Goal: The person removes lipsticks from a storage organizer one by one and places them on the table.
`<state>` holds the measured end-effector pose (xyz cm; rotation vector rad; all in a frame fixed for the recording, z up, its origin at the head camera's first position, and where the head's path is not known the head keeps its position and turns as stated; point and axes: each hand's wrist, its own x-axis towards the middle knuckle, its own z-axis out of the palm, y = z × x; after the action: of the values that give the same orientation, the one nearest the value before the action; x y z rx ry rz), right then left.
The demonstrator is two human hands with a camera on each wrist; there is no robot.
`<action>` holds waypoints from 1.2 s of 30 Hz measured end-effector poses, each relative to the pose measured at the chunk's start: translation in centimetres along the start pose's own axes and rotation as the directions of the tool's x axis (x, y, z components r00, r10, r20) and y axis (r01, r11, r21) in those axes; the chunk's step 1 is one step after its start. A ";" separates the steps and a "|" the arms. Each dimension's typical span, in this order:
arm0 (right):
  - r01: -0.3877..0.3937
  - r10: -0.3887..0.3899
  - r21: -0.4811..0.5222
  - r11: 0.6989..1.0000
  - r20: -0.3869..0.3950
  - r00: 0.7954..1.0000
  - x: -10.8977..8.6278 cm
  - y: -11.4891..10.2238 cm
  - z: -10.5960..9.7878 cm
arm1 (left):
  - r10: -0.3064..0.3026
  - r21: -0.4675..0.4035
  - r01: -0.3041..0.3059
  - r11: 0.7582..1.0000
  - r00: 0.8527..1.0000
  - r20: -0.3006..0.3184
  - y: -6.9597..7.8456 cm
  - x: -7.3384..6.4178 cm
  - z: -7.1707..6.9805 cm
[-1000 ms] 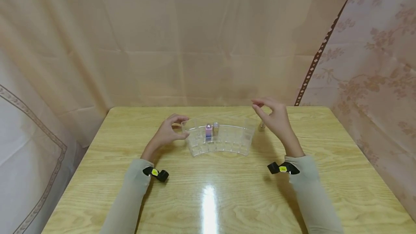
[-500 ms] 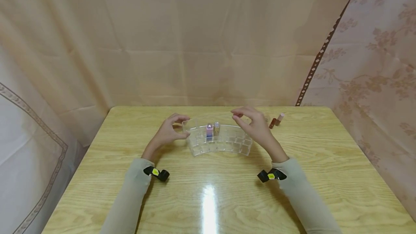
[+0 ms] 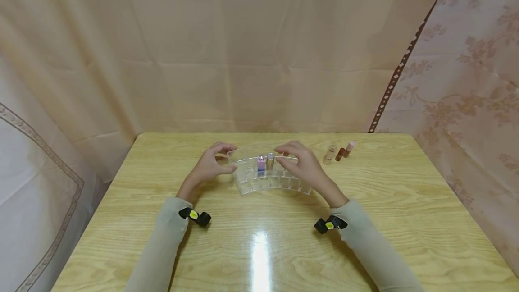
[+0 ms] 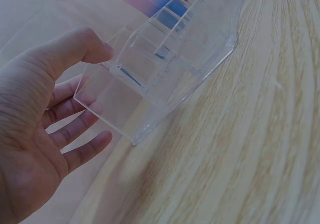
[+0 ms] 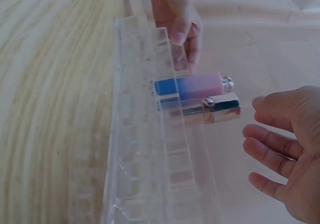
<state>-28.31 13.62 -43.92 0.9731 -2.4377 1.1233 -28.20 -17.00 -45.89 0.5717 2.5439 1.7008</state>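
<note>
Wooden table [image 3: 219, 251]; clear organizer [image 3: 276, 183] holds pink-blue tube [image 3: 261, 164], gold tube [image 3: 270, 160].

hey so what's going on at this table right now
A person's left hand holds one end of a clear organizer on a table. A pink-and-blue tube and a gold tube stand side by side in it. The right hand hovers beside the gold tube, not touching it. Three more small tubes are on the table to the right.

Clear, glossy plastic organizer [image 3: 275, 182], shiny metallic tube [image 5: 222, 108], glossy wood-grained tabletop [image 3: 219, 251], creased, satiny cloth backdrop [image 3: 259, 57].
</note>
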 end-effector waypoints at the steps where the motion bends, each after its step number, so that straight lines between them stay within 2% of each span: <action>1: 0.000 0.000 0.002 1.000 0.006 1.000 0.0 0.0 0.1 | 0.001 -0.001 -0.001 1.000 1.000 -0.001 0.0 0.0 0.0; 13: -0.042 0.043 -0.010 0.999 0.048 0.998 -0.2 -0.1 0.9 | 0.011 -0.012 -0.011 1.000 1.000 -0.004 0.2 -0.4 0.0; 21: -0.027 0.029 -0.029 0.999 0.092 0.995 0.1 -0.3 0.6 | 0.013 -0.008 -0.013 1.000 1.000 0.006 0.0 -0.3 0.1; 36: -0.059 0.064 -0.030 0.998 0.230 0.971 1.4 -0.4 0.2 | 0.026 -0.013 -0.026 1.000 1.000 -0.003 -0.1 -0.2 0.0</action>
<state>-29.10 12.69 -43.11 1.0828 -2.6746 1.0504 -28.01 -17.12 -46.00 0.6052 2.5369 1.7262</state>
